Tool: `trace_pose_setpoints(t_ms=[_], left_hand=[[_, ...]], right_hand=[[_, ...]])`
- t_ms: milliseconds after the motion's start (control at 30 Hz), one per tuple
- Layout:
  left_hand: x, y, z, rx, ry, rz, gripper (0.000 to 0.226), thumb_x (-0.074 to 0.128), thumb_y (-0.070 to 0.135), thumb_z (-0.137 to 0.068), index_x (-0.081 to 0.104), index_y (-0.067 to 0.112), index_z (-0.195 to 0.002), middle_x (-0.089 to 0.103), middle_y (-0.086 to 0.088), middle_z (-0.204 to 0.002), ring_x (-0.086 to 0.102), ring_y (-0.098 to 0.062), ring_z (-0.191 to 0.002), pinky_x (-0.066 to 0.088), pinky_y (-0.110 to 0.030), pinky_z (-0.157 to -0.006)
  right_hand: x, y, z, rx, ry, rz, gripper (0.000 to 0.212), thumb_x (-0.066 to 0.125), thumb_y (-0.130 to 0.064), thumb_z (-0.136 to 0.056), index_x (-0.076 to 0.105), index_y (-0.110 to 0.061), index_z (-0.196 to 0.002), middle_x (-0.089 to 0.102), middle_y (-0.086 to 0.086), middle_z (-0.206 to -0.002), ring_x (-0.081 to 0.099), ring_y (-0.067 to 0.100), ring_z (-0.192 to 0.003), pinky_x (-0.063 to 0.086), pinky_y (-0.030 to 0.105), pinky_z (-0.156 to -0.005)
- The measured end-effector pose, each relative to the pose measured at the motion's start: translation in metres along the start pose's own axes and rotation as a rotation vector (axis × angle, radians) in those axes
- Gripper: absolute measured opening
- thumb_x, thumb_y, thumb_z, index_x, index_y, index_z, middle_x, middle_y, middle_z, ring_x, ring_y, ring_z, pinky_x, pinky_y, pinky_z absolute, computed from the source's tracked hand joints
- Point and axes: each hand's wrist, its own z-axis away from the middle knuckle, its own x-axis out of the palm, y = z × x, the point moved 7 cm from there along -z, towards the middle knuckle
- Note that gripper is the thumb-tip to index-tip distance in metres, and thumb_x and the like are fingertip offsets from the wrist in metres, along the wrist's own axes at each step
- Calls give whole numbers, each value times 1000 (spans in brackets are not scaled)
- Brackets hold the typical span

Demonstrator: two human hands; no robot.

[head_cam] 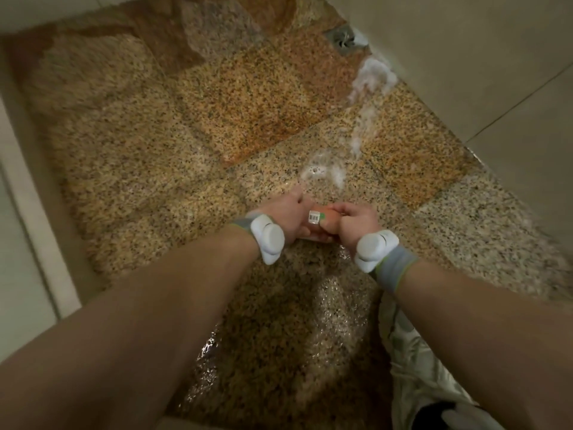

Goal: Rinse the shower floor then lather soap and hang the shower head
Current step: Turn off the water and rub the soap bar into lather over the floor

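Observation:
Both my hands meet low over the wet speckled granite shower floor (pixel 192 144). Between them is an orange soap bottle (pixel 325 220) with a white barcode label and a green mark. My left hand (pixel 293 212) grips its left end and my right hand (pixel 356 223) grips its right end. White foam (pixel 372 76) trails across the floor from just beyond my hands toward the metal drain (pixel 342 38) at the far corner. The shower head is not in view.
Beige tiled walls (pixel 465 57) rise on the right. A pale raised curb (pixel 34 212) borders the floor on the left. Light patterned clothing (pixel 412 361) shows at the lower right. Water glistens on the dark floor below my arms.

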Motion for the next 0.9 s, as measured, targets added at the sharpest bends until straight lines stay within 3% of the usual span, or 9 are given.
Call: trace_pose_setpoints(t_ms=[133,233,367,433,533,633,733,900], left_hand=[[4,8,14,44,34,36,47,62,35,-87,44,17,-127,42,-4,-113,43,-15,-86,35,-29,-71],[10,6,17,59,6,-3,46,58,39,-89,44,17,-126,38,-2,-106,42,-15,-86,36,-30,-72],[16,-15,-1,-21,-4,-12,47,51,38,-92,42,13,-131,44,-10,-124,50,-26,-102,39,-32,-80],[17,-22,-15,-29,-14,5,48,51,38,-93,40,14,-134,45,-10,-128,51,-28,-106,40,-32,-81],[5,-17,-47,30,19,-37,52,57,34,-89,41,14,-135,41,-10,-130,52,-30,-105,38,-29,-78],[-12,-15,-76,32,20,-30,53,60,32,-87,43,14,-134,42,-10,-127,53,-30,-104,40,-31,-78],[-30,-12,-118,9,6,30,48,61,29,-87,46,15,-130,43,-10,-130,51,-30,-109,41,-33,-82],[-66,-17,-190,4,-7,3,53,61,30,-86,44,14,-134,42,-11,-133,50,-31,-111,44,-36,-90]], right_hand=[[-3,2,13,42,-30,37,27,52,19,-81,63,-1,-93,60,19,-69,55,15,-33,44,19,-33],[1,5,11,86,-99,180,25,55,15,-83,62,-6,-94,61,13,-79,59,19,-49,49,22,-38],[13,6,-20,110,-167,298,24,60,7,-87,63,-8,-104,61,7,-87,61,21,-65,51,24,-42],[13,6,-39,67,-152,416,27,64,-1,-86,65,-14,-110,63,5,-92,60,20,-74,49,22,-52],[-2,2,-69,65,-107,304,26,69,-2,-83,62,-19,-101,65,3,-89,60,17,-71,51,21,-57],[-12,-12,-90,14,-44,283,26,71,-2,-79,65,-19,-98,67,7,-100,64,27,-88,55,35,-76],[-28,-34,-120,-34,15,252,27,72,-4,-78,67,-20,-98,66,3,-90,63,14,-71,54,22,-63],[-46,-71,-181,-108,68,134,31,74,-3,-73,66,-31,-85,66,-10,-81,62,11,-75,53,19,-63]])
